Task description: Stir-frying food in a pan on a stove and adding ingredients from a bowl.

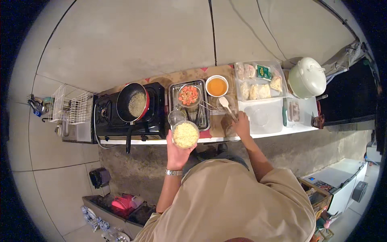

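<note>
My left hand [177, 155] is closed around a clear bowl [186, 146] of pale yellow crumbly food [185, 134], held at the counter's front edge. My right hand [242, 126] grips the handle end of a spoon or spatula with a pale head [224, 101], which points up and left over the counter. Between the hands and the wall, a metal tray [206, 123] bears a bowl of orange-red chopped pieces [188, 95] and a small clear bowl [176, 117]. Right of the tray is a white bowl of orange liquid [217, 86].
On the left, a black frying pan [129, 103] with pale food in oil sits on a gas stove [105, 125], its handle jutting past the counter edge. Farther right are a plastic bin [262, 66] of bagged food, a translucent lid [264, 117] and a pale green rice cooker [307, 78].
</note>
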Motion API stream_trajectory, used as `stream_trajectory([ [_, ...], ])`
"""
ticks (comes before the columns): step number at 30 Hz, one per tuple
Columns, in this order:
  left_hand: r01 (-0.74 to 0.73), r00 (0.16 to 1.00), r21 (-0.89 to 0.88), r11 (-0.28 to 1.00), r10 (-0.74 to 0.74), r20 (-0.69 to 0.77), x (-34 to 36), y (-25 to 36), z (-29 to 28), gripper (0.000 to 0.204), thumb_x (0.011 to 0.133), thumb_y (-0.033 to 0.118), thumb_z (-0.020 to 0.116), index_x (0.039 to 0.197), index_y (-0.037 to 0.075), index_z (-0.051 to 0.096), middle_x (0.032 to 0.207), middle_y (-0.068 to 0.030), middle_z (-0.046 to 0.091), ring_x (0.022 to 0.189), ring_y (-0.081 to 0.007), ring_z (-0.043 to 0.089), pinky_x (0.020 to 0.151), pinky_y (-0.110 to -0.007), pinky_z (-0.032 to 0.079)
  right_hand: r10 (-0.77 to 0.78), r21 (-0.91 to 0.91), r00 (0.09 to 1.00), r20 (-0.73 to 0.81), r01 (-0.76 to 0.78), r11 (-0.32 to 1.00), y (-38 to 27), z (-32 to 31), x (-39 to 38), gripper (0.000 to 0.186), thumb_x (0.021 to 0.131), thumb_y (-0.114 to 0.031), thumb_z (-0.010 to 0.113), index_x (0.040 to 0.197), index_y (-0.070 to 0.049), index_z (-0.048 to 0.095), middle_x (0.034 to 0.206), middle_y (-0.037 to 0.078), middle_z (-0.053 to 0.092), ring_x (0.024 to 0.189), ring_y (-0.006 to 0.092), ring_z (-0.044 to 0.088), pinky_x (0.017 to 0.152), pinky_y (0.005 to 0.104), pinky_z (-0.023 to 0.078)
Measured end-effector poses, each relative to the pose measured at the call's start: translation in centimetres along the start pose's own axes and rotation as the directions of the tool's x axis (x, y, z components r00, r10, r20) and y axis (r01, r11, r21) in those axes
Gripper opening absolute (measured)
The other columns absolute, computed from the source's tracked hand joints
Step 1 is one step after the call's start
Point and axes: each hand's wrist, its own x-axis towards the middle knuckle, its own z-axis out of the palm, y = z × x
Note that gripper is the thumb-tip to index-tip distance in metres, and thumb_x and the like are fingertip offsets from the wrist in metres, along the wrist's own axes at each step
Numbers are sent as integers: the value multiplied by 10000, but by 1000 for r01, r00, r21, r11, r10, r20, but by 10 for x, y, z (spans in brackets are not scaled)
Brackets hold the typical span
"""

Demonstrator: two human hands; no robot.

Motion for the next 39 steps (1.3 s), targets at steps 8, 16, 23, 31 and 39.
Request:
stream_trajectory([
  [8,-152,988,-27,988,151,-34,-8,3,-2,675,1050,606,330,1477,106,480,1461,-105,570,1334,-291,557,1096,-502,464,-145,-30,947,-287,143,989,-67,-31,2,258,814,-43,698,1053,-46,603,1040,143,593,1015,364,558,866,482,451],
  [16,-382,924,12,924,381,22,-31,83,-38,691,1065,578,262,1469,62,479,1462,-118,563,1341,-279,548,1121,-488,440,-635,538,737,231,448,714,-319,-57,11,182,915,-21,651,1095,-2,667,980,128,661,896,241,665,811,342,528],
  [23,-543,838,112,832,531,126,-33,235,-92,584,1076,560,318,1429,133,504,1409,-52,582,1298,-211,578,1056,-449,496,-803,371,572,167,718,589,-507,82,4,296,935,-137,638,1200,-5,642,1159,218,643,1109,433,596,974,466,491],
  [31,-585,810,191,788,580,86,33,376,-184,467,1074,496,411,1351,132,509,1281,-46,620,1212,-199,614,985,-398,530,-658,336,725,203,580,742,-613,218,54,380,879,-137,703,1229,-6,638,1180,208,627,1143,405,590,1010,450,473],
  [39,-507,861,164,846,488,145,68,441,-239,528,1055,562,363,1300,140,566,1290,-48,638,1199,-190,625,996,-411,522,-666,464,730,151,543,700,-637,295,77,369,846,-91,738,1193,7,657,1171,175,640,1126,382,602,995,437,485],
])
